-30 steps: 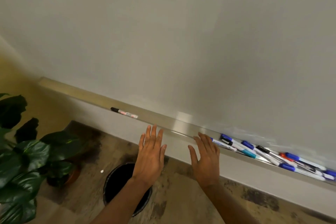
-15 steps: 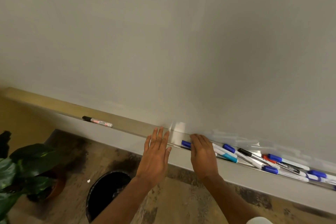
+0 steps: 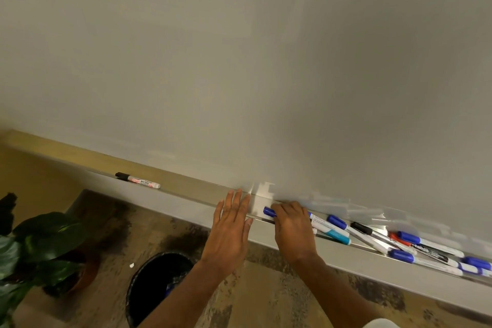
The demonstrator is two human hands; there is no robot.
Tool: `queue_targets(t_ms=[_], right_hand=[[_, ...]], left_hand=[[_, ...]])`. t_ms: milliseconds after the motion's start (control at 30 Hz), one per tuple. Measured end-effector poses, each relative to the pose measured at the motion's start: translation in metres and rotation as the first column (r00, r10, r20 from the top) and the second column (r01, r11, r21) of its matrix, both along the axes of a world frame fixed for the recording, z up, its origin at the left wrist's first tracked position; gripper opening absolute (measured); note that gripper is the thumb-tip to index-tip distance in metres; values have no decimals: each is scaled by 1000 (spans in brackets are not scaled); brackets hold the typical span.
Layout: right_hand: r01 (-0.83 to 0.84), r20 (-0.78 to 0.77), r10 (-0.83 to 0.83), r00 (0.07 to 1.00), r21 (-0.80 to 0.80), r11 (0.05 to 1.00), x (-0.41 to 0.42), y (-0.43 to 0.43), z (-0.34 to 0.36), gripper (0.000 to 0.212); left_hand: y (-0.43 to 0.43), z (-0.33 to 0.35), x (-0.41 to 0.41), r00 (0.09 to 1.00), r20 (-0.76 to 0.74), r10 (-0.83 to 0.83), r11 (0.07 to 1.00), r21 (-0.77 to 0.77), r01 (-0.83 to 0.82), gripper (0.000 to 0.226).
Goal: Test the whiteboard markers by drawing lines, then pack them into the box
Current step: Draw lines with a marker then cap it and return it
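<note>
On blue marker (image 3: pixel 269 212), right hand (image 3: pixel 292 231) (curled)

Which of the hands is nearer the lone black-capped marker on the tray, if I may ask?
Left. The left hand is right of the black-capped marker; the right hand is farther right, gripping a blue-capped marker.

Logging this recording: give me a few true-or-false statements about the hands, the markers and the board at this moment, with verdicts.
1. The right hand curls its fingers round a blue-capped marker in the tray. True.
2. The left hand holds a marker. False: its fingers are straight and hold nothing.
3. A black-capped marker lies alone in the tray, left of both hands. True.
4. Lines are drawn on the whiteboard. False: no lines show on it.
5. The bin stands in the tray. False: it stands on the floor below.
</note>
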State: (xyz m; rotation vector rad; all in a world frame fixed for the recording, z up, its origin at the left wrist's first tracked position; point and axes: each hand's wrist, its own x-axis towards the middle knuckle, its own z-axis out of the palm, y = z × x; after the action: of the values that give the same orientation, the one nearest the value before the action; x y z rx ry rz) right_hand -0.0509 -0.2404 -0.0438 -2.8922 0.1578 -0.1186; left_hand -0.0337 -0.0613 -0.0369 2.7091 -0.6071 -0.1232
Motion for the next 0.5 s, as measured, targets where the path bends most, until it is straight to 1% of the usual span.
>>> queue_targets(t_ms=[67, 167, 233, 300, 367, 400, 433, 500], right_hand=[[-3, 17, 3, 1000, -11, 1000, 0, 0, 1, 56], [-15, 108, 13, 994, 18, 1000, 0, 2, 3, 53], [-18, 196, 9, 981, 47, 999, 1, 5, 6, 48], [-19, 277, -8, 961, 96, 995, 2, 9, 13, 42], [-30, 344, -34, 938, 178, 984, 4, 15, 25, 35], [-39, 364, -54, 930, 244, 969, 4, 17, 32, 31], [-47, 369, -83, 926, 329, 943, 6, 20, 40, 28], [-52, 341, -149, 928, 514, 856, 8, 24, 56, 25]], left_hand=[[-1, 2, 0, 1000, -1, 2, 1000, -3, -2, 72], [-2, 5, 0, 1000, -9, 9, 1000, -8, -9, 76], [-4, 9, 0, 999, 26, 33, 996, -85, -31, 69], [-7, 19, -1, 995, 27, 94, 972, -217, -86, 60], [-12, 35, -3, 984, -41, 175, 918, -354, -178, 54], [-14, 43, -3, 975, -87, 206, 885, -409, -223, 54], [-16, 51, -3, 966, -131, 222, 851, -457, -258, 54], [-20, 67, 2, 950, -214, 227, 762, -569, -310, 52]])
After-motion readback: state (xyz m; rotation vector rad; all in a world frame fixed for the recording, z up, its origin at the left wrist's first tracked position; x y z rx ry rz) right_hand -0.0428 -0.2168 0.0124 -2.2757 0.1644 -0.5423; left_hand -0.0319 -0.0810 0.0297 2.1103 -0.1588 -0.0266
